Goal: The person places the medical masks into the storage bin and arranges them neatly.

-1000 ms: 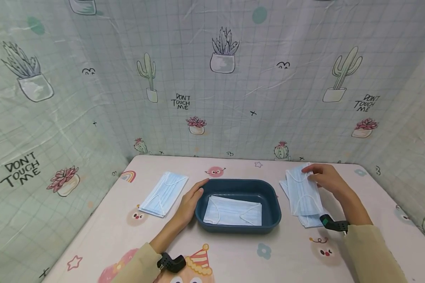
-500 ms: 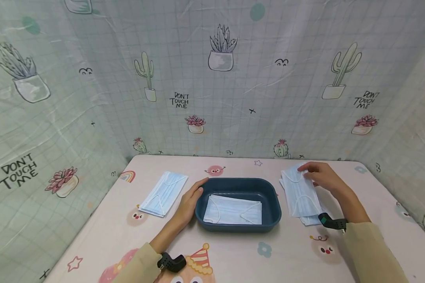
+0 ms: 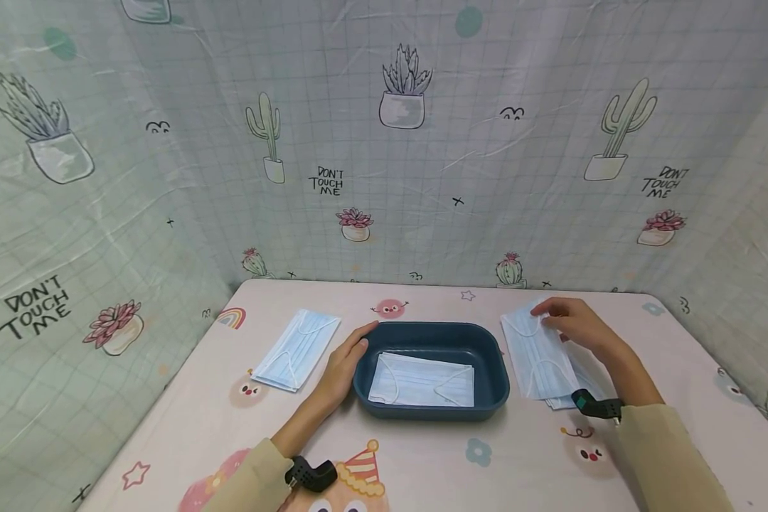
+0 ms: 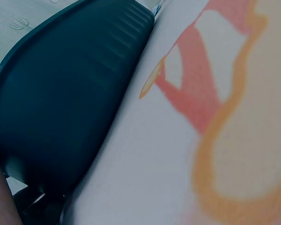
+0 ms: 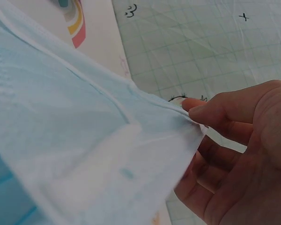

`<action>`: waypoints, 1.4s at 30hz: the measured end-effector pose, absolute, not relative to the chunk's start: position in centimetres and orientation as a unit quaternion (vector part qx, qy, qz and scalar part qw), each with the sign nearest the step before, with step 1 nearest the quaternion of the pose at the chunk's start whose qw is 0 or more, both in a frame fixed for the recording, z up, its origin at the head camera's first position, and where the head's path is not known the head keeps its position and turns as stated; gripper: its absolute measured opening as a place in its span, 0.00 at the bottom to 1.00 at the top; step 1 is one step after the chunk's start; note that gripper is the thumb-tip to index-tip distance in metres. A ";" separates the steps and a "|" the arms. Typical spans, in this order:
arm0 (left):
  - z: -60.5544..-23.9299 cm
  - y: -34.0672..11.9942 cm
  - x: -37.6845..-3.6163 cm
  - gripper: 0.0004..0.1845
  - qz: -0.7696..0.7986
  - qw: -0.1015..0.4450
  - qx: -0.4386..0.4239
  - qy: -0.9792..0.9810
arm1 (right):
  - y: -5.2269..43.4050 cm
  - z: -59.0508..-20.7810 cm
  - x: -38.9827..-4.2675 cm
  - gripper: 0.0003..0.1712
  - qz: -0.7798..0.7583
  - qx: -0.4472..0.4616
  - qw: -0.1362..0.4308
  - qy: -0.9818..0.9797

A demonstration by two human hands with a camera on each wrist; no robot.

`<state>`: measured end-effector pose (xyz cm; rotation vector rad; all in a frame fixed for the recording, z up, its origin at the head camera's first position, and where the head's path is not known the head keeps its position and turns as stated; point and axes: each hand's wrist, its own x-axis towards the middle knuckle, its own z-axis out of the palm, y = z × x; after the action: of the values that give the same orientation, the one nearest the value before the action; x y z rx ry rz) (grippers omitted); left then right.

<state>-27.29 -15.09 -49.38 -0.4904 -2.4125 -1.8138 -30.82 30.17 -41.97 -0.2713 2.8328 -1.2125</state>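
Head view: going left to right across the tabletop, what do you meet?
Lone face mask → left hand resting on the tray's left rim → dark blue tray with a mask inside → lifted mask → right hand pinching it.

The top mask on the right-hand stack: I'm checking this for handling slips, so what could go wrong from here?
The right hand pinches only the far edge of the top mask, so it may droop or slip free. Its ear loop lies over the stack beneath, so a second mask might snag and drag along. The left hand only rests against the rim of the tray, so a bump could still shift the tray.
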 end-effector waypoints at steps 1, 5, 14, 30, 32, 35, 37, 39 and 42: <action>-49.4 -15.1 -27.3 0.23 -0.592 0.041 -0.160 -0.789 | 30.1 -42.1 -30.8 0.19 -0.390 -0.088 0.026 0.916; -49.5 -15.1 -27.3 0.23 -0.594 0.039 -0.159 -0.788 | 29.9 -42.3 -30.8 0.19 -0.384 -0.089 0.032 0.919; -49.4 -15.1 -27.3 0.22 -0.595 0.051 -0.160 -0.786 | 29.6 -42.3 -31.1 0.18 -0.389 -0.106 0.042 0.914; -45.6 -14.4 -25.2 0.23 -0.594 0.046 -0.163 -0.786 | 28.1 -43.7 -31.7 0.16 -0.353 -0.124 0.044 0.926; -45.4 -14.4 -25.2 0.23 -0.594 0.046 -0.166 -0.786 | 27.9 -43.8 -31.8 0.15 -0.349 -0.132 0.041 0.927; -45.4 -14.5 -25.2 0.23 -0.594 0.046 -0.169 -0.785 | 27.8 -43.9 -31.9 0.15 -0.345 -0.145 0.030 0.927; -45.4 -14.5 -25.3 0.23 -0.595 0.044 -0.169 -0.785 | 27.7 -43.9 -31.9 0.15 -0.343 -0.149 0.021 0.927; -45.5 -14.6 -25.3 0.24 -0.594 0.041 -0.168 -0.786 | 27.6 -44.0 -31.9 0.15 -0.343 -0.149 0.015 0.927; -45.6 -14.7 -25.2 0.24 -0.594 0.036 -0.163 -0.787 | 27.5 -44.0 -31.7 0.15 -0.344 -0.151 0.012 0.927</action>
<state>-25.19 -14.69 -45.60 -0.5021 -2.4178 -1.8235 -31.74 27.50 -44.05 -0.4693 2.8900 -1.0727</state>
